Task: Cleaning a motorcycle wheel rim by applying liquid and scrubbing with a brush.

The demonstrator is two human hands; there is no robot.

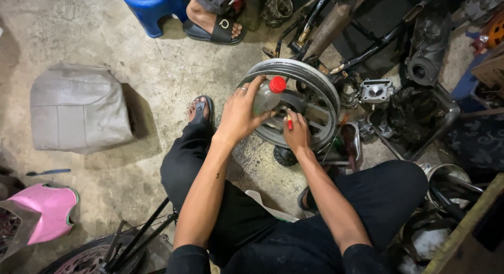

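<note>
We find the left hand (239,112) closed around a clear plastic bottle with a red cap (269,93), held tilted against the grey motorcycle wheel rim (294,103) at upper centre of the frame. The right hand (296,132) rests against the rim's spokes, fingers curled about a small red-tipped tool (289,121); its exact kind we cannot tell. The rim stands upright on the concrete floor (126,53), just left of a metal tray (346,145). We judge the step in hand to be work at the hub with bottle and tool. Any further move calls for a steady rim and controlled tilt. A grey seat cover (79,107) lies at left.
</note>
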